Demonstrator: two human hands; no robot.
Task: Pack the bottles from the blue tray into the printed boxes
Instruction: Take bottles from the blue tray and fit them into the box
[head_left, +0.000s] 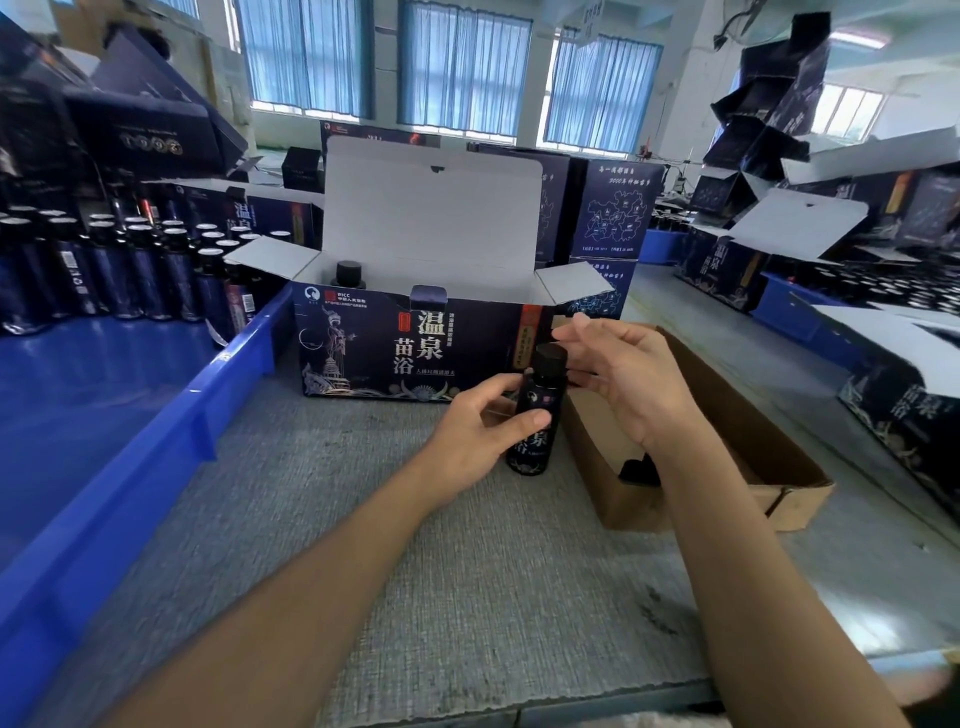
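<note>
Bottles (130, 270), dark with black caps, stand crowded in the blue tray (156, 467) left of the open printed box (415, 343), where one packed bottle (348, 274) shows inside. Before the box's right end, the left hand (478, 431) grips an upright bottle (537, 410). The right hand (623, 374) is loosely spread at its cap. Right of the box lies a brown carton (753, 431).

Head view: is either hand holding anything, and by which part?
The left hand grips the bottle round its middle. The right hand is open beside the cap; contact cannot be told.
</note>
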